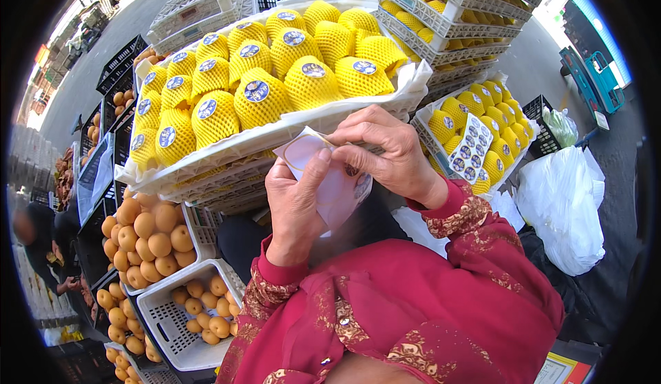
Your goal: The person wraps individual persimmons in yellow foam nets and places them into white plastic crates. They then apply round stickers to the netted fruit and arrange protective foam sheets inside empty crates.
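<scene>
A partly used sheet of round stickers (335, 198) is held between both hands. My left hand (299, 198) grips its left edge, the thumb lying on top. With thumb and forefinger together, my right hand (382, 149) pinches at the sheet's upper edge; whether a loose sticker is between those fingertips cannot be told. Just beyond the hands, a white plastic crate (206, 170) lined with white sheeting holds rows of fruits in yellow foam nets (312, 82). Most of the nets bear a round blue sticker on top.
Baskets of bare brown-yellow pears (160, 244) stand to the left, one a white plastic basket (170, 345). Stacked crates (449, 22) rise at the back right. A smaller crate of netted fruit with another sticker sheet (471, 148) and a white plastic bag (560, 203) are on the right. A person sits far left.
</scene>
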The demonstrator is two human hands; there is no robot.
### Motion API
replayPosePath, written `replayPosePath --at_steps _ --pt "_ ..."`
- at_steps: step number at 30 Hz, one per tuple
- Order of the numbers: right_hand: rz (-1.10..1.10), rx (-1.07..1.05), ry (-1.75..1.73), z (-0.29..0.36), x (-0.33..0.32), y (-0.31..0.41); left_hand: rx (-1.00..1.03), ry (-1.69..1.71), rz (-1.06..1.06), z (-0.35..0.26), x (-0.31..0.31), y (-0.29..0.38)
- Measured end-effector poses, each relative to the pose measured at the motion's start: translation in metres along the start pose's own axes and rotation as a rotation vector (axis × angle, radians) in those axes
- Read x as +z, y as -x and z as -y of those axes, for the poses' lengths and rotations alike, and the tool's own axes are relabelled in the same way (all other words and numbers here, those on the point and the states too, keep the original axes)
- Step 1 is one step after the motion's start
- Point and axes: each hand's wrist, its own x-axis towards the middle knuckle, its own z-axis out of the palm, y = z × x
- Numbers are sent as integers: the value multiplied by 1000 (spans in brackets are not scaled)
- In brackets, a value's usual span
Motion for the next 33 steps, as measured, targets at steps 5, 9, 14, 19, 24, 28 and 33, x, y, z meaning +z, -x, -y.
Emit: replayPosePath --at_steps 5,9,14,19,24,28,33 --pt "59 174 -206 -8 -7 -1 28 -111 18 5 1 -3" --pt "36 147 -136 -11 -7 0 29 -140 0 7 0 -7" --pt "80 316 -94 -31 -30 -41 45 -8 -109 14 -7 -13" --pt "92 38 794 -135 -64 -137 87 57 -252 15 -27 -27" --pt "291 -38 978 -204 -39 -166 105 88 -296 16 -42 -30" --pt "422 120 748 -155 -56 -139 102 117 -302 12 -51 -26" --pt "668 -48 1003 -97 -60 -46 139 205 -288 8 -48 -26"
